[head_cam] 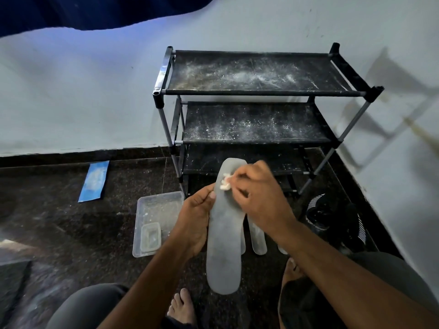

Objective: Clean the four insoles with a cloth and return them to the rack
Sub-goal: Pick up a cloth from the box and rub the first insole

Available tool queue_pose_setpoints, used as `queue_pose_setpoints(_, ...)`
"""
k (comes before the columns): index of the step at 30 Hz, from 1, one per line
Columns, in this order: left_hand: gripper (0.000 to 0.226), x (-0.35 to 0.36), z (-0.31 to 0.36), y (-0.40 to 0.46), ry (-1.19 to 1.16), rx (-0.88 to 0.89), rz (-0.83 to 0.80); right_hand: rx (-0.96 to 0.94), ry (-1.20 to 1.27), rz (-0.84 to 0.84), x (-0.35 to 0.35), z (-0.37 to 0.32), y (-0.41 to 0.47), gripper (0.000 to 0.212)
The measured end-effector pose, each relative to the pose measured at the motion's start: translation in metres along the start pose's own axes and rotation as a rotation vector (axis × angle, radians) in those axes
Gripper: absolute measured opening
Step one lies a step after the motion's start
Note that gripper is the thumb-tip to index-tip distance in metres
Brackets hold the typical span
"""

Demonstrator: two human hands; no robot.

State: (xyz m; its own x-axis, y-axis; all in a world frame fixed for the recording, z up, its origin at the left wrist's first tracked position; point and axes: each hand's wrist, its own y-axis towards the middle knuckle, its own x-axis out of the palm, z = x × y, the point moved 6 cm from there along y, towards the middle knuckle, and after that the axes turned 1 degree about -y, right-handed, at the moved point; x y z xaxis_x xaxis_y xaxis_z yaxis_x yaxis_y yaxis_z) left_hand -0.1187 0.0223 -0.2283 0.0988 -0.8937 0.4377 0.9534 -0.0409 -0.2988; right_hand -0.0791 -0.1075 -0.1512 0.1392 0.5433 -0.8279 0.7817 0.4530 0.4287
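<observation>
Bare feet (pixel 181 307) on dark floor (pixel 59 222), near edge. Grey insole (pixel 223 245) held upright-ish above floor, toe end away. Left hand (pixel 194 217) grips its left edge, thumb on top face. Right hand (pixel 256 198) pinches small white cloth (pixel 225 184) against insole's toe end. More insoles (pixel 257 238) lie on floor just behind. Clear plastic tray (pixel 154 210) left of them. Dusty black rack (pixel 256 91) beyond, against wall.

Home corner: shoe rack (pixel 256 91), tiled floor (pixel 59 210), painted wall (pixel 83 96).
</observation>
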Motion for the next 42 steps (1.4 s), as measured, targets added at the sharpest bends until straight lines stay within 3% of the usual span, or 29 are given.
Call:
queue_pose_setpoints(3,0.036,0.003,-0.001,-0.001,0.050,-0.006,-0.027,0.101,0.003,0.049,-0.007,0.013,0.001,0.018)
queue_pose_setpoints(8,0.032,0.005,-0.001,0.000,0.009,0.001,-0.021,-0.169,-0.017,-0.116,0.016,-0.021,-0.006,0.017)
queue_pose_setpoints(13,0.035,0.004,-0.001,-0.001,0.050,-0.010,-0.033,0.089,-0.081,0.077,-0.008,0.014,0.007,0.014)
queue_pose_setpoints(18,0.033,0.004,-0.003,0.000,-0.005,-0.033,-0.024,-0.163,-0.071,-0.147,0.021,-0.022,-0.008,0.012)
queue_pose_setpoints(23,0.037,-0.001,-0.004,0.001,0.055,-0.033,-0.013,0.098,-0.084,0.034,-0.006,0.018,0.007,0.015)
queue_pose_setpoints(25,0.037,-0.001,-0.002,0.001,0.042,-0.029,0.004,0.101,-0.105,-0.039,-0.002,0.017,0.005,0.017)
queue_pose_setpoints(29,0.034,-0.008,-0.001,0.006,-0.014,-0.030,0.076,-0.052,0.127,-0.320,0.022,-0.011,-0.005,0.019)
queue_pose_setpoints(31,0.033,-0.010,-0.001,0.006,0.008,-0.026,0.076,0.023,0.158,-0.235,0.011,0.001,0.001,0.019)
queue_pose_setpoints(34,0.035,-0.011,0.000,0.003,0.050,-0.031,0.066,0.148,-0.008,0.002,-0.010,0.027,0.006,0.017)
queue_pose_setpoints(36,0.036,-0.011,0.001,0.002,0.053,-0.031,0.048,0.127,-0.059,-0.052,-0.003,0.021,0.002,0.018)
queue_pose_setpoints(39,0.035,-0.011,0.000,0.004,0.031,-0.037,0.058,0.012,0.103,-0.257,0.021,-0.006,-0.008,0.020)
queue_pose_setpoints(42,0.035,-0.009,-0.001,0.005,0.044,-0.030,0.048,0.033,0.222,-0.150,0.010,-0.001,-0.002,0.016)
